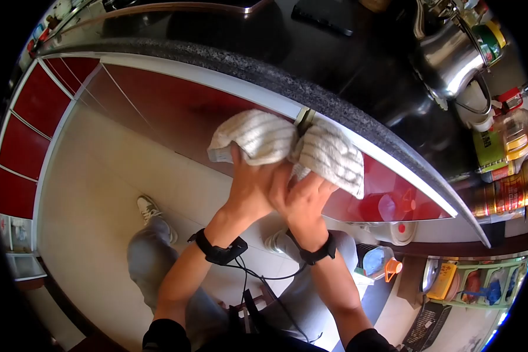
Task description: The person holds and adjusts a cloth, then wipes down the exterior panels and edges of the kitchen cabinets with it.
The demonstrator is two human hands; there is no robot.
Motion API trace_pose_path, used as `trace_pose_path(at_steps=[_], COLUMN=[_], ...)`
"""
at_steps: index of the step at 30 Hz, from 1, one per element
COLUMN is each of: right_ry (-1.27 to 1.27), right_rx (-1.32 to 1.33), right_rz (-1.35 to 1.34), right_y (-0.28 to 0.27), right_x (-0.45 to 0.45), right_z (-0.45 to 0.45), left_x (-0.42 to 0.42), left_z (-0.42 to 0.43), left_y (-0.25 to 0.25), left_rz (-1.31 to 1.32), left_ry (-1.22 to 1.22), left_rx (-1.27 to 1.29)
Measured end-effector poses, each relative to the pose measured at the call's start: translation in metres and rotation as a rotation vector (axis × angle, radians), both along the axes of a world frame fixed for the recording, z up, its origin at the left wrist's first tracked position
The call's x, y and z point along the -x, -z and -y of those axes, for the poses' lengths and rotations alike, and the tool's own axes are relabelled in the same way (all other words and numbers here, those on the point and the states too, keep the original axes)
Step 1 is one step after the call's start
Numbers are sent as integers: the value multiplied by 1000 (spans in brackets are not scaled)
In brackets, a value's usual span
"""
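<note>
A striped pale cloth (261,138) bunches up in two parts in front of a red cabinet (176,102), just below the edge of a black countertop (234,35). The person's left hand (249,186) and right hand (304,199), close together, each grip one part, fingertips largely hidden; whether it is one piece cannot be told. A metal kettle (449,58) stands on the countertop, upper right.

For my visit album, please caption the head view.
Left grip and right grip hold striped cloth beside red kitchen cabinets.
</note>
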State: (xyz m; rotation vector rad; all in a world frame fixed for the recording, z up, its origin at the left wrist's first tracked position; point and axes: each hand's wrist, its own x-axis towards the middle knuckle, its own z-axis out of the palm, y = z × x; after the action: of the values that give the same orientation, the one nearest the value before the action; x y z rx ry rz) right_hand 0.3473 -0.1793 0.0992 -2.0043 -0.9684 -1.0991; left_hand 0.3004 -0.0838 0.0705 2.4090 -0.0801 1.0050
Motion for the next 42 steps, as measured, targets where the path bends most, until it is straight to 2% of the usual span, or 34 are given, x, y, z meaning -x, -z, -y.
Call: trace_pose_path(at_steps=[4,7,8,11,13,16,19,20,23,24,25,27,28,30,33,34,37,38,39,42], right_ry=[-86,-112,-86,-190,-321,-260,-173,-144,-358,-167,-139,-226,-243,-279,-343,-298,-291,-274,-214,-236], right_rx=[-21,-73,-90,-238,-232,-186,-150,-157,-86,81,138,161,167,184,197,145,69,2,-2,-7], right_rz=[-33,-104,-138,-245,-373,-379,-426,-446,-679,-602,-552,-650,-599,-496,-569,-419,-347,-371,-352,-230], right_y=[9,8,11,22,36,39,47,47,58,53,57,68,70,69,54,57,49,45,39,20], right_x=[-3,3,10,15,16,24,29,31,30,36,36,37,38,43,44,43,32,30,27,17], right_z=[12,2,-6,-32,-48,-77,-98,-106,-122,-126,-132,-139,-139,-139,-129,-128,-106,-99,-91,-80], left_x=[-1,1,5,13,17,25,27,32,32,34,38,43,40,42,37,36,35,35,33,26], left_z=[9,3,2,-22,-41,-63,-78,-84,-100,-104,-106,-107,-109,-108,-102,-103,-111,-106,-99,-95], left_y=[7,15,15,18,14,16,30,31,44,52,59,63,68,72,62,57,59,53,42,18], left_rz=[-188,-308,-309,-110,-172,-283,-303,-362,-277,-277,-284,-292,-217,-109,5,35,-171,-181,-63,49], left_ry=[49,127,89,52,13,-68,-174,-114,-119,-135,-115,-76,-73,-74,-91,-100,-166,-156,-145,-112], left_rx=[-78,4,29,-183,-206,-227,-187,-130,-2,52,127,276,284,271,251,243,-124,-52,157,126])
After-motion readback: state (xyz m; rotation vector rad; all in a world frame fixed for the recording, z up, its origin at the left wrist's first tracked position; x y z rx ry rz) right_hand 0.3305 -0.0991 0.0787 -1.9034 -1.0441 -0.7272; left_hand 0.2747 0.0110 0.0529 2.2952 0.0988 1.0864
